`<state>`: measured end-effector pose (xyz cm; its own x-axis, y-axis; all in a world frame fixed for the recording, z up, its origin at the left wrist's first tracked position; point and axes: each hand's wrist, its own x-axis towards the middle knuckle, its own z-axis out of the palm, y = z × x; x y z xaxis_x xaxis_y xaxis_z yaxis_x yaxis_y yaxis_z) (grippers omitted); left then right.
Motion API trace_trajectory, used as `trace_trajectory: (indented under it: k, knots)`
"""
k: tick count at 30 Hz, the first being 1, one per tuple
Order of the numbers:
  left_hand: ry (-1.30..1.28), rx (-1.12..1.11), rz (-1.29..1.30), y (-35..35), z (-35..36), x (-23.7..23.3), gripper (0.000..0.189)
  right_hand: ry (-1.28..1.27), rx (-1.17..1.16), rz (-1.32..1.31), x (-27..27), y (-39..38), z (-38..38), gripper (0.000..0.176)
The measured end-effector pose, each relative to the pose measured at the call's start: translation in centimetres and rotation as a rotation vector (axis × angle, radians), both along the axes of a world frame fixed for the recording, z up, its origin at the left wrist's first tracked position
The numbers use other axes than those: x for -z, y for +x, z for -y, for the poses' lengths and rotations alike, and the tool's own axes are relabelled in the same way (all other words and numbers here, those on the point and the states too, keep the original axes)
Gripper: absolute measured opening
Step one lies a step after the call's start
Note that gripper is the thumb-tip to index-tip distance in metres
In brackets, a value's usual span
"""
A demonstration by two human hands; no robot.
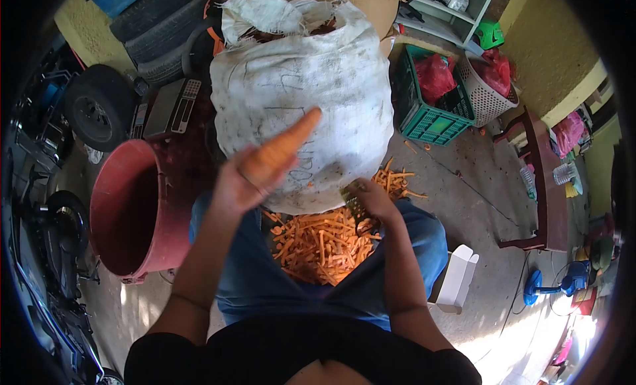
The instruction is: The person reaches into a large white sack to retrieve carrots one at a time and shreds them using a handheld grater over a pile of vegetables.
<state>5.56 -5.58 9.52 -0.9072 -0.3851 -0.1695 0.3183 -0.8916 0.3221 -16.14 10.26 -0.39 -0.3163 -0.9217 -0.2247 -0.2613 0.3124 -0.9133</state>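
My left hand (pixel 244 185) is wrapped round a large orange carrot (pixel 285 144), whose narrow end points up and to the right over the sack. My right hand (pixel 373 199) is closed on a dark, flat tool with a yellow-green speckled face (pixel 353 203), held over the right edge of the pile; I cannot tell its kind. Between my knees lies a heap of cut carrot sticks (pixel 322 246). Directly in front of me stands a bulging white woven sack (pixel 301 80) with handwritten marks and an open, frayed top.
A red tub (pixel 126 213) stands at my left, with a scale (pixel 173 110) and tyres (pixel 93 107) behind it. To the right are a green crate (pixel 434 117), a white basket (pixel 487 94), a brown wooden piece (pixel 540 180), an open white box (pixel 456 279) and a blue fan (pixel 533 287).
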Motion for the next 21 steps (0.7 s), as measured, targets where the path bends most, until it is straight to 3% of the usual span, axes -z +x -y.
trace_trajectory:
  k: [1,3,6,7,8,11,12,13,16,17,18,21]
  knots:
    - [-0.009,0.017,0.071,0.1,-1.6,1.7,0.056,0.003,0.003,-0.001,0.3,0.0,-0.2,0.022]
    - [-0.162,0.117,0.039,0.3,-4.0,4.8,0.050,-0.156,0.297,0.279,1.2,0.0,-0.9,0.021]
    - [-0.232,0.318,0.054,0.2,-5.5,9.5,0.045,-0.258,0.614,0.461,1.7,0.7,-1.5,0.023]
    - [-0.228,0.323,0.047,0.2,-5.9,10.8,0.045,-0.312,0.769,0.578,2.0,0.9,-1.7,0.024]
    - [-0.106,0.340,0.077,0.1,-6.2,11.9,0.044,-0.358,0.831,0.536,2.3,1.3,-1.8,0.025]
    - [0.029,0.332,0.247,-0.3,-7.9,12.3,0.041,-0.496,0.870,0.562,1.9,4.2,-1.9,0.026]
    - [0.019,0.322,0.347,-0.3,-8.6,12.0,0.039,-0.423,0.862,0.230,1.3,5.3,-2.1,0.027]
    - [0.008,0.310,0.449,-0.4,-9.2,11.6,0.037,-0.490,0.815,0.225,1.3,6.1,-1.6,0.026]
    - [0.123,0.239,0.331,-0.3,-10.1,12.1,0.030,-0.294,0.701,-0.125,-2.3,9.1,-1.7,0.024]
    - [0.173,0.239,0.226,-0.8,-9.8,13.2,0.030,-0.301,0.697,-0.135,-2.5,9.7,-1.6,0.024]
    - [0.102,0.402,-0.131,-0.6,-8.6,17.9,0.029,-0.311,0.674,-0.168,-2.7,10.2,-1.6,0.024]
    - [0.073,0.279,0.079,-0.4,-9.6,17.0,0.030,-0.358,0.649,-0.212,-2.5,11.5,-1.4,0.023]
